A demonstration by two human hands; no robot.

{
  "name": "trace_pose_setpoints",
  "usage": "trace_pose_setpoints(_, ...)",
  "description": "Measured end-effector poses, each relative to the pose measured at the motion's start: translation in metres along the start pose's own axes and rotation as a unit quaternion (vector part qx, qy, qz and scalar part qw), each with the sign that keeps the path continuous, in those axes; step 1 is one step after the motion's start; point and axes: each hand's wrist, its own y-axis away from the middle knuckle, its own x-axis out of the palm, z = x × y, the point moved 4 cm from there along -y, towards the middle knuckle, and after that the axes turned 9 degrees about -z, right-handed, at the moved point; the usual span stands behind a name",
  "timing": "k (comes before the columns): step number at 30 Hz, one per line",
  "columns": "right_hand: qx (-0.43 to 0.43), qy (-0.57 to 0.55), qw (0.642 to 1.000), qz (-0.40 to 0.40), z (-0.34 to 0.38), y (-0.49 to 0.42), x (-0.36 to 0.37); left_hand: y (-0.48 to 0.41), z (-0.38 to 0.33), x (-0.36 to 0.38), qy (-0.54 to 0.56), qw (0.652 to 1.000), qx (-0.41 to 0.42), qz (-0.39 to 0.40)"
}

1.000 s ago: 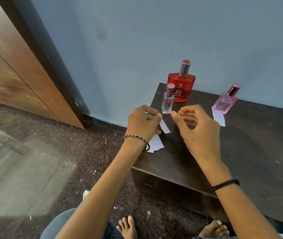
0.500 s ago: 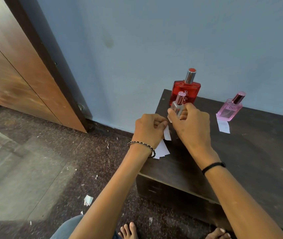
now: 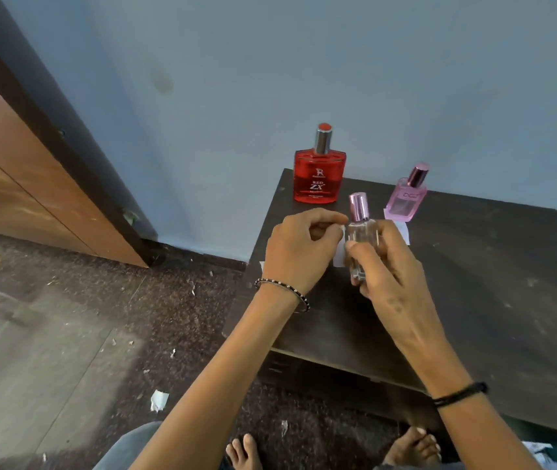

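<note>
My right hand [image 3: 392, 276] grips a small clear perfume bottle [image 3: 360, 239] with a pink metallic cap, lifted off the dark wooden table [image 3: 473, 283]. Just left of it, my left hand [image 3: 299, 249] pinches a white paper strip [image 3: 339, 247] right beside the bottle's glass body. A large red perfume bottle [image 3: 318, 174] stands at the table's back left corner. A pink perfume bottle [image 3: 406, 198] stands to its right on another white strip [image 3: 403, 232].
A blue wall rises behind the table. A wooden door [image 3: 16, 184] with a dark frame is on the left. Paper scraps [image 3: 159, 400] litter the speckled floor. My bare feet [image 3: 243, 452] are below the table's front edge.
My right hand reached the small clear bottle, took hold of it and lifted it off the table toward me. My left hand kept the paper strip and raised it next to the bottle.
</note>
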Motion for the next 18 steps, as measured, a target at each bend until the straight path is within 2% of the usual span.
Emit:
trace_pose_setpoints(3, 0.011, -0.005, 1.0, -0.002, -0.004, 0.0, -0.006, 0.0, -0.006, 0.01, 0.037, 0.999, -0.015, -0.013)
trace_pose_setpoints(8, 0.026, -0.015, 1.0, -0.004, -0.006, -0.001, -0.016, 0.002, -0.015, 0.022, 0.198, 0.976, -0.093, -0.007)
trace_pose_setpoints(14, 0.018, -0.007, 1.0, -0.004, -0.005, -0.004, -0.026, -0.001, -0.019, 0.033, 0.208, 0.975, -0.079, 0.002)
trace_pose_setpoints(18, 0.014, -0.001, 1.0, -0.001, -0.003, -0.005, -0.031, -0.005, -0.02, 0.032, 0.239, 0.966, -0.092, -0.026)
